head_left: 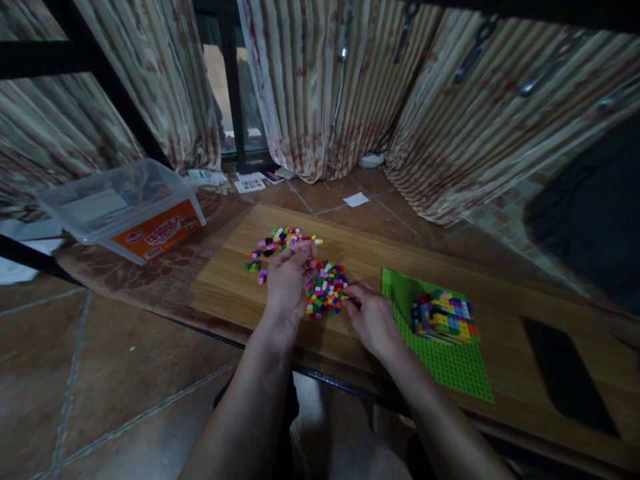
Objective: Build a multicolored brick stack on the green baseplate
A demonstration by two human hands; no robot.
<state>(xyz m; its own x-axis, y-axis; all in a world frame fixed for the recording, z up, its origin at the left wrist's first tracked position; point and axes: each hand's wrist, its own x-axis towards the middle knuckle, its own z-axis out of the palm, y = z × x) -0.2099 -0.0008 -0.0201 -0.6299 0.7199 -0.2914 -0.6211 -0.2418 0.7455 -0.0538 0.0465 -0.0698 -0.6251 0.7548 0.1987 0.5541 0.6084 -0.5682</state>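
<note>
Small toy building bricks of many colours lie in two heaps on a wooden board. My left hand (291, 277) is over the gap between the far brick heap (287, 237) and the near brick heap (326, 287). Its fingers are curled together, and what they may hold is hidden. My right hand (373, 317) is at the right edge of the near heap, thumb and forefinger pinched on a small brick (345, 297). To its right is a green studded baseplate (450, 373), bearing a multicoloured brick structure (445, 317).
A clear plastic tub (120, 207) with an orange label stands at the left. A black flat slab (567, 373) lies on the wooden board (505, 293) at the right. Striped curtains (325, 87) hang behind, with papers (356, 199) on the tiled floor.
</note>
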